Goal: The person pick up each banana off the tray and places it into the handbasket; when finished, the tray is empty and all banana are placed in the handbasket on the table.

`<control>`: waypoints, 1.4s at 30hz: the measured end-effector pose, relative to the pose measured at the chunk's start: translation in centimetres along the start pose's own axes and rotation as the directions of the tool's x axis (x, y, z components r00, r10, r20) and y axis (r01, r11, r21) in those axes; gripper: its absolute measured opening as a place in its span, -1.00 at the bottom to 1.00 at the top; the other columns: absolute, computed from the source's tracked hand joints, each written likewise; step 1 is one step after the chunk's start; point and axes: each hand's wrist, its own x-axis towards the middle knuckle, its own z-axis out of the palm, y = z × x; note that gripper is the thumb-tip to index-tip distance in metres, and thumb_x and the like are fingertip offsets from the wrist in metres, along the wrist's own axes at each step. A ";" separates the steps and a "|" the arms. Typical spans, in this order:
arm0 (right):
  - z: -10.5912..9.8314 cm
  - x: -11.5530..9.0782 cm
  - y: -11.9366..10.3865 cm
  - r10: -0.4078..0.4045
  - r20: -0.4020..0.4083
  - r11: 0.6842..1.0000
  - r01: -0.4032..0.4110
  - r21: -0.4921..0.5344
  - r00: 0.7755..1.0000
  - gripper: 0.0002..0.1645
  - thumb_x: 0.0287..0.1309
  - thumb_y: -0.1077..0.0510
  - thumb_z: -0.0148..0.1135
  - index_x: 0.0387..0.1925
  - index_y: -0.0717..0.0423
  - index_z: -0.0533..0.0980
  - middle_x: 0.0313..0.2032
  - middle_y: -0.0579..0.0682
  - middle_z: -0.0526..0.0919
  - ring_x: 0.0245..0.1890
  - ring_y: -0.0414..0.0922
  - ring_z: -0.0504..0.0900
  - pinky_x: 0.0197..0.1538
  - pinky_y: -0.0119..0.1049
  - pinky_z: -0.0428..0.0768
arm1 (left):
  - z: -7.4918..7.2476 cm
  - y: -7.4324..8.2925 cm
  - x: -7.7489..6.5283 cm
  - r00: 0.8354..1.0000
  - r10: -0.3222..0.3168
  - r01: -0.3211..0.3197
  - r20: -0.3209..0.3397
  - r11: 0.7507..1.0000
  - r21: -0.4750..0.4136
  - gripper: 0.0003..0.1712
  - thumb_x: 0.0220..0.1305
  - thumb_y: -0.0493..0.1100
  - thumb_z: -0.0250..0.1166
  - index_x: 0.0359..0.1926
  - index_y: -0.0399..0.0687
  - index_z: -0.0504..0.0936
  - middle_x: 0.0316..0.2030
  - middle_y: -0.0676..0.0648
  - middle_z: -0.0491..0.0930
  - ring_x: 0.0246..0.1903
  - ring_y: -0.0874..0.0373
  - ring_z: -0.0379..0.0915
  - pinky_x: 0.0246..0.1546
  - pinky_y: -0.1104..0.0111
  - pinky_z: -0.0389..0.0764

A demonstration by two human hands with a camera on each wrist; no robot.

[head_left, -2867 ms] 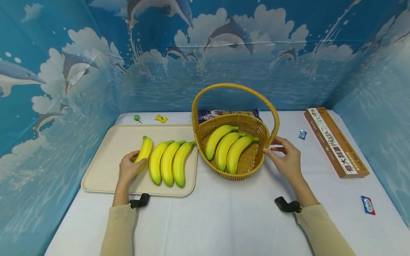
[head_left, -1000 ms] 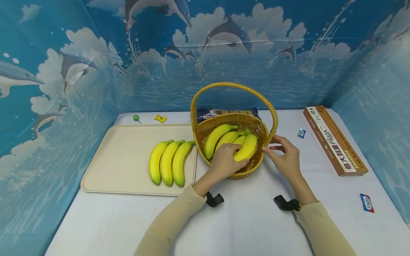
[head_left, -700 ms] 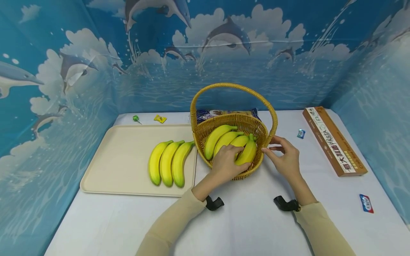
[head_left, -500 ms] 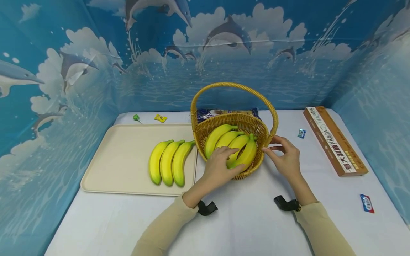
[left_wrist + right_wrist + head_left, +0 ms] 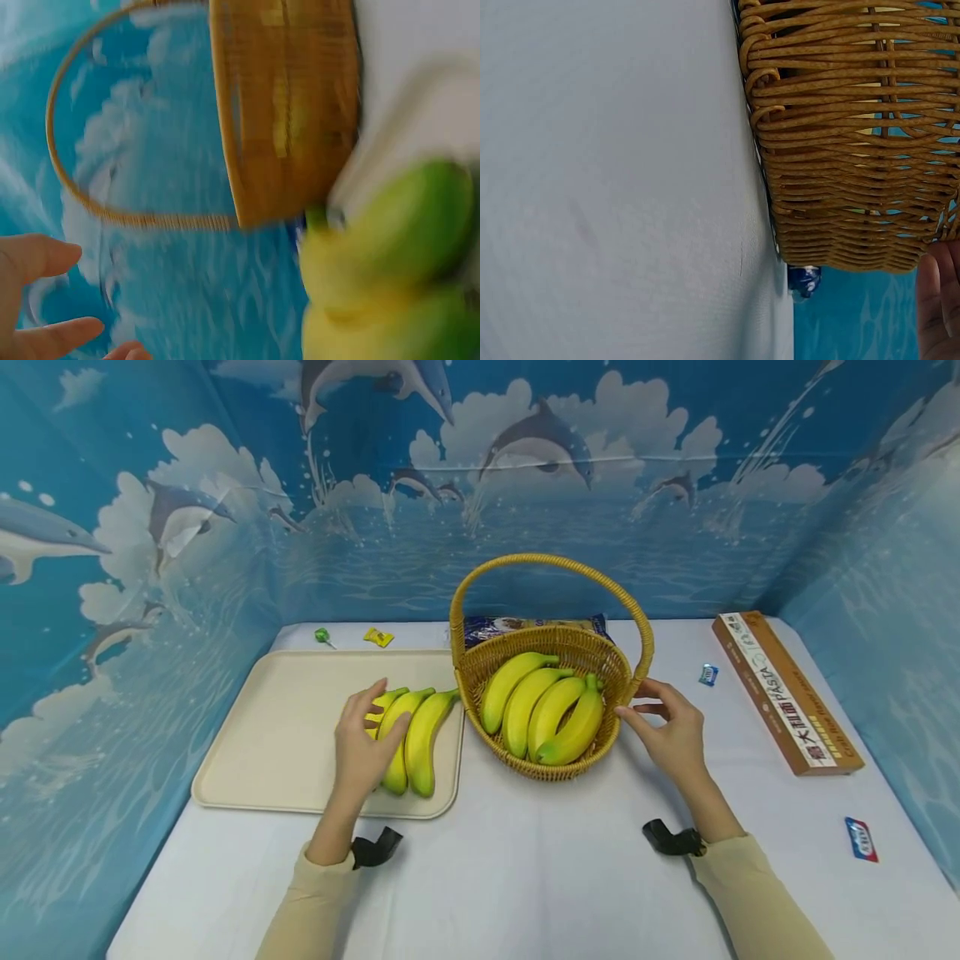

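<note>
My left hand [image 5: 360,747] hovers over the three bananas [image 5: 426,743] on the beige tray [image 5: 270,727], its thumb and fingers spread and holding nothing. It partly covers the leftmost banana. In the left wrist view the fingers [image 5: 56,255] are apart from the blurred bananas [image 5: 420,225]. Several bananas [image 5: 517,693] lie side by side in the wicker basket [image 5: 555,772], the rightmost slanting against its neighbour. My right hand [image 5: 673,735] pinches the basket's right rim by the handle's foot. The right wrist view shows its fingers [image 5: 934,300] at the woven wall [image 5: 847,165].
Behind the basket lies a dark blue packet [image 5: 495,627]. A green lollipop [image 5: 322,636] and a yellow wrapped sweet [image 5: 378,637] are beyond the tray. On the right are a long pasta box [image 5: 787,693] and two small wrapped packets, one blue [image 5: 708,674], one blue-red [image 5: 861,839].
My left hand carried a banana from the tray into the basket, laid it at the right, let go, and moved back left over the tray. The right hand has stayed at the rim.
</note>
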 end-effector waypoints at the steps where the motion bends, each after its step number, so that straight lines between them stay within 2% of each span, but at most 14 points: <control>1: 0.0 0.0 0.1 0.002 0.001 1.000 -0.002 -0.003 1.000 -0.41 -0.18 0.57 0.42 0.01 0.49 0.52 -0.17 0.40 0.63 -0.24 -0.64 0.47 -0.16 -0.74 0.50 | -0.7 -0.9 0.2 0.999 -0.025 0.025 -0.026 1.000 -0.001 -0.33 0.16 -0.22 0.38 0.31 -0.16 0.44 0.13 -0.27 0.48 -0.05 -0.15 0.44 -0.09 0.02 0.52; 5: -0.1 0.0 -0.2 0.001 0.003 1.000 -0.001 -0.020 1.000 -0.43 -0.17 0.55 0.43 0.00 0.51 0.52 -0.17 0.38 0.64 -0.24 -0.65 0.47 -0.17 -0.73 0.51 | -2.8 -3.8 1.1 0.990 -0.105 0.106 -0.093 0.994 0.006 -0.27 0.18 -0.21 0.37 0.37 -0.12 0.37 0.20 -0.29 0.39 0.01 -0.14 0.37 -0.02 0.04 0.45; 9: -0.1 0.0 -0.4 0.001 0.007 1.000 -0.001 -0.019 1.000 -0.44 -0.17 0.55 0.43 -0.01 0.53 0.52 -0.18 0.38 0.64 -0.24 -0.66 0.47 -0.17 -0.73 0.52 | -3.4 -5.8 1.5 0.981 -0.165 0.167 -0.102 0.986 0.012 -0.26 0.19 -0.20 0.36 0.39 -0.12 0.34 0.24 -0.32 0.34 0.06 -0.18 0.34 0.03 0.01 0.42; 16: 0.0 0.0 -0.3 0.018 0.005 1.000 -0.018 -0.009 1.000 -0.43 -0.16 0.54 0.43 0.01 0.50 0.52 -0.17 0.41 0.62 -0.24 -0.64 0.47 -0.17 -0.73 0.51 | -2.7 -7.7 1.5 0.963 -0.271 0.271 -0.008 0.962 0.014 -0.25 0.25 -0.18 0.31 0.43 -0.14 0.28 0.29 -0.33 0.27 0.14 -0.21 0.28 0.12 -0.04 0.39; 20: 0.0 0.0 -0.4 0.020 0.008 1.000 -0.020 -0.017 1.000 -0.44 -0.15 0.53 0.43 0.01 0.51 0.52 -0.17 0.39 0.64 -0.25 -0.65 0.47 -0.17 -0.73 0.51 | -2.0 -8.9 1.5 0.949 -0.313 0.312 0.028 0.949 0.056 -0.31 0.27 -0.17 0.29 0.39 -0.17 0.33 0.28 -0.31 0.29 0.15 -0.20 0.30 0.14 -0.03 0.40; 25: -0.1 0.0 -0.6 0.020 0.009 0.999 -0.020 -0.025 1.000 -0.45 -0.16 0.53 0.44 -0.01 0.52 0.52 -0.18 0.37 0.65 -0.26 -0.62 0.48 -0.17 -0.73 0.52 | -1.3 -10.2 1.3 0.933 -0.345 0.329 0.103 0.933 0.146 -0.35 0.28 -0.13 0.27 0.34 -0.28 0.37 0.26 -0.34 0.31 0.14 -0.23 0.33 0.16 -0.03 0.39; 28: -0.1 0.0 -0.6 0.022 0.009 0.999 -0.022 -0.029 1.000 -0.46 -0.15 0.53 0.43 -0.02 0.52 0.52 -0.18 0.37 0.64 -0.25 -0.64 0.47 -0.17 -0.73 0.51 | -1.0 -10.7 1.3 0.921 -0.365 0.340 0.138 0.923 0.179 -0.31 0.29 -0.07 0.26 0.36 -0.29 0.35 0.26 -0.35 0.32 0.14 -0.24 0.33 0.18 -0.04 0.35; 34: -0.1 0.1 -0.5 0.024 0.007 0.999 -0.024 -0.035 1.000 -0.46 -0.15 0.53 0.43 -0.02 0.51 0.52 -0.18 0.37 0.64 -0.25 -0.66 0.46 -0.17 -0.74 0.51 | -0.8 -11.0 1.2 0.906 -0.400 0.376 0.137 0.911 0.172 -0.31 0.30 -0.10 0.25 0.38 -0.26 0.33 0.19 -0.34 0.37 0.11 -0.23 0.37 0.14 0.00 0.40; 38: -0.2 0.1 -0.5 0.017 0.007 0.999 -0.016 -0.030 1.000 -0.45 -0.16 0.53 0.43 -0.02 0.52 0.52 -0.18 0.37 0.64 -0.25 -0.64 0.47 -0.17 -0.73 0.51 | -0.8 -10.5 1.2 0.910 -0.404 0.387 0.095 0.908 0.159 -0.34 0.28 -0.14 0.27 0.36 -0.24 0.36 0.15 -0.33 0.40 0.08 -0.21 0.40 0.09 0.03 0.44; 42: -0.2 0.1 -0.5 0.015 0.010 1.000 -0.015 -0.028 1.000 -0.45 -0.16 0.54 0.43 -0.02 0.52 0.52 -0.18 0.37 0.64 -0.25 -0.63 0.47 -0.17 -0.72 0.52 | -0.9 -9.1 1.5 0.930 -0.366 0.362 0.021 0.926 0.108 -0.36 0.25 -0.19 0.30 0.33 -0.23 0.41 0.12 -0.31 0.40 0.04 -0.15 0.38 0.05 0.06 0.46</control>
